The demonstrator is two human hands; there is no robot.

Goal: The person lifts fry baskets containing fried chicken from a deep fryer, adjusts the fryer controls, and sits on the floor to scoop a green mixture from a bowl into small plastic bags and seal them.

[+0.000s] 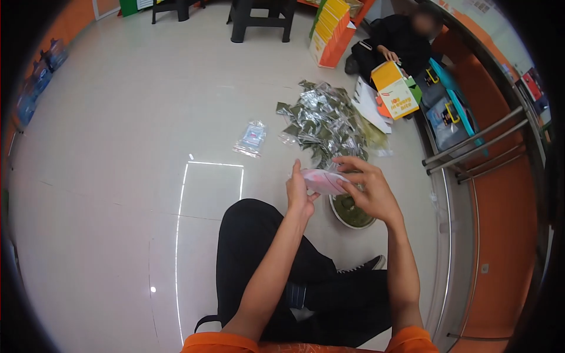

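Note:
Between my two hands is a small pinkish-white plastic packet (323,181). My left hand (299,194) grips its left end, thumb pointing up. My right hand (372,187) has its thumb and fingers on the right end. Partly hidden under my right hand, a round white bowl (356,226) contains dark green, wet-looking stuff (347,207). Just beyond my hands, a heap of small clear packets with dark green contents (326,120) covers part of the floor. To its left lies a stack of flat clear plastic bags (252,139) with blue print.
A person (395,41) in dark clothes sits at the far right, handling a yellow and white box (395,89). Behind stand folded yellow-orange boxes (332,34) and black stools (262,20). Metal rails (477,138) run along the right. Water bottles (41,79) line the left wall.

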